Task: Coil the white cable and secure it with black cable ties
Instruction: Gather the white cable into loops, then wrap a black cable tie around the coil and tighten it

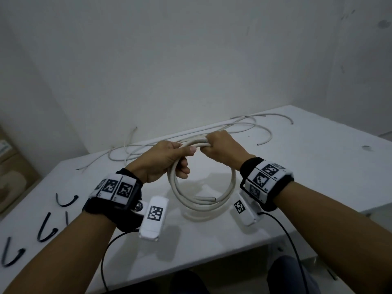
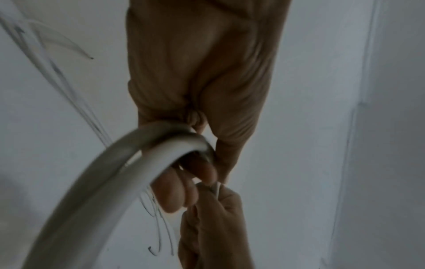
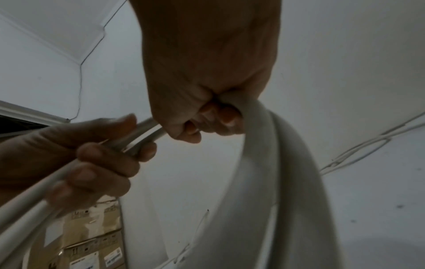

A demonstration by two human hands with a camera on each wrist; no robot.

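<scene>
A thick white cable (image 1: 201, 200) hangs in a round coil of a few loops above the white table (image 1: 318, 166). My left hand (image 1: 167, 158) grips the top of the coil (image 2: 128, 163) with thumb on top and fingers curled under. My right hand (image 1: 220, 147) is fisted round the same bundle (image 3: 271, 145) just to the right, knuckles up. One cut end of the cable lies inside the loop at the bottom. Several black cable ties (image 1: 65, 200) lie bent on the table at the near left, away from both hands.
Several thin white wires (image 1: 233, 128) sprawl across the far side of the table, along the wall. Cardboard boxes (image 1: 12, 172) stand on the floor to the left. The table's near edge runs just below my wrists; black cords hang from the wrist cameras.
</scene>
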